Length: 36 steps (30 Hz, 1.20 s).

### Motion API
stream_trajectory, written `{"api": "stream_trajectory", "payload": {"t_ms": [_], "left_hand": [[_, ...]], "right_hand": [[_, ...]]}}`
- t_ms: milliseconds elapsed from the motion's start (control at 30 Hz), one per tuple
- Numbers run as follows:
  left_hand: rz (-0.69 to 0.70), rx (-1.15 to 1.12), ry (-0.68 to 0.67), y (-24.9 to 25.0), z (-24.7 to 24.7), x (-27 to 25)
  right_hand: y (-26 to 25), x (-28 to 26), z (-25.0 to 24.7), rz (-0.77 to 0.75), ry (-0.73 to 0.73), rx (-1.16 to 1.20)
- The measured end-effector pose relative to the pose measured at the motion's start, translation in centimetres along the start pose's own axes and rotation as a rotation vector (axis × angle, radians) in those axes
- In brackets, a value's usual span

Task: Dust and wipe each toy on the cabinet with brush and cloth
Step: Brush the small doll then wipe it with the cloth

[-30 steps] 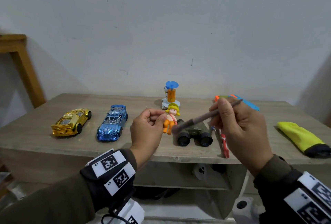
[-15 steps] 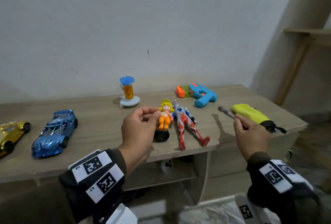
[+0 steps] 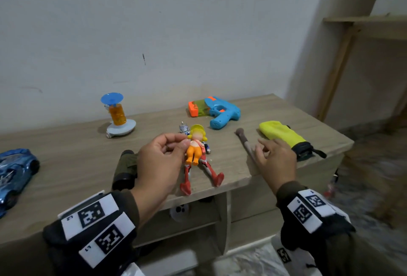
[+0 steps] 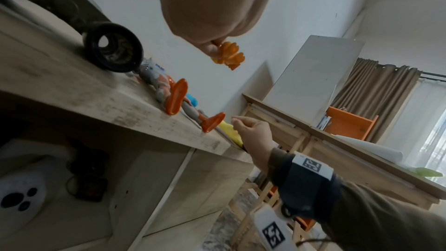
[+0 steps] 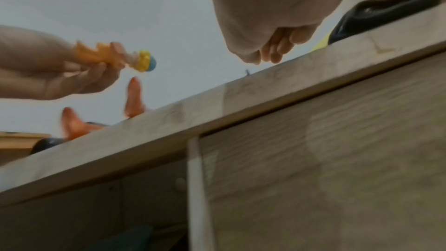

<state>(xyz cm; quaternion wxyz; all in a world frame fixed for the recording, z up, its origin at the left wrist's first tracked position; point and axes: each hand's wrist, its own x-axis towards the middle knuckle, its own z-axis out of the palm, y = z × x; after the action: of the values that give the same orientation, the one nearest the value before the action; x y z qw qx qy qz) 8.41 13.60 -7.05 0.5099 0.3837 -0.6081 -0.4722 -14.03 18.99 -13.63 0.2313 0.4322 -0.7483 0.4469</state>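
My left hand (image 3: 158, 161) is raised above the front of the cabinet (image 3: 66, 178), thumb and fingertips pinching a small doll (image 3: 195, 145) with yellow hair and an orange outfit by its side; the doll hangs clear of the wood, head toward the wall, feet toward me. From the left wrist view only its orange legs (image 4: 228, 54) show below my fingers. Directly under the doll a red and silver action figure (image 3: 203, 172) lies on its back, feet at the front edge. Just left of it, partly behind my hand, sit dark binoculars (image 3: 124, 172), lenses facing me. My right hand (image 3: 275, 161) hovers low over the right front part of the cabinet top, fingers loosely bent and holding nothing. The brush (image 3: 244, 141) lies flat on the wood just left of that hand, bristle end pointing toward the wall; I cannot tell whether a fingertip touches its handle. The yellow cloth (image 3: 282, 134), rolled with a dark end, lies just right of the hand, near the cabinet's right edge. Further back: a blue and orange water pistol (image 3: 218, 112) on its side, and an upright toy with a blue cup top, orange cylinder and white base (image 3: 116, 117). A blue car (image 3: 15, 172) sits at far left.
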Motion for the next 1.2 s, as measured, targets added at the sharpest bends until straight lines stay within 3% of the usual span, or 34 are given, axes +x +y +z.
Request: {"api": "stream_trajectory", "payload": {"t_ms": [100, 233, 333, 533, 633, 700, 833, 967, 1033, 1100, 1200], "left_hand": [[-0.007, 0.0, -0.015, -0.4, 0.6, 0.2], [0.013, 0.03, -0.033, -0.3, 1.2, 0.3], [0.016, 0.046, -0.037, -0.2, 1.4, 0.4], [0.02, 0.046, -0.015, -0.2, 0.5, 0.7], [0.043, 0.037, 0.004, -0.2, -0.5, 0.5], [0.07, 0.035, 0.019, -0.1, -1.2, 0.3], [0.11, 0.018, 0.093, 0.7, -3.2, 0.1], [0.126, 0.013, 0.155, 1.5, -7.1, 0.1], [0.151, 0.021, 0.188, 1.8, -9.4, 0.0], [0.155, 0.01, 0.221, 1.7, -11.3, -0.1], [0.168, -0.023, 0.22, 1.8, -12.4, -1.2]], "right_hand": [[1.7, 2.9, -0.6, -0.023, 0.003, -0.079], [3.6, 5.4, -0.9, 0.153, -0.324, -0.324], [5.0, 5.7, -0.3, 0.215, -0.455, -0.309], [2.5, 5.5, -1.4, 0.177, -0.308, -0.093], [-3.1, 4.9, -3.2, -0.011, -0.136, 0.186], [-7.7, 3.8, -4.5, -0.179, -0.099, 0.359], [-13.8, 0.6, -5.3, -0.418, -0.218, 0.463], [-15.9, -2.7, -6.2, -0.604, -0.537, 0.491], [-16.5, -3.2, -7.5, -0.684, -0.623, 0.543], [-17.4, -2.4, -8.6, -0.632, -0.529, 0.587], [-19.4, -0.3, -8.8, -0.44, -0.303, 0.618]]}}
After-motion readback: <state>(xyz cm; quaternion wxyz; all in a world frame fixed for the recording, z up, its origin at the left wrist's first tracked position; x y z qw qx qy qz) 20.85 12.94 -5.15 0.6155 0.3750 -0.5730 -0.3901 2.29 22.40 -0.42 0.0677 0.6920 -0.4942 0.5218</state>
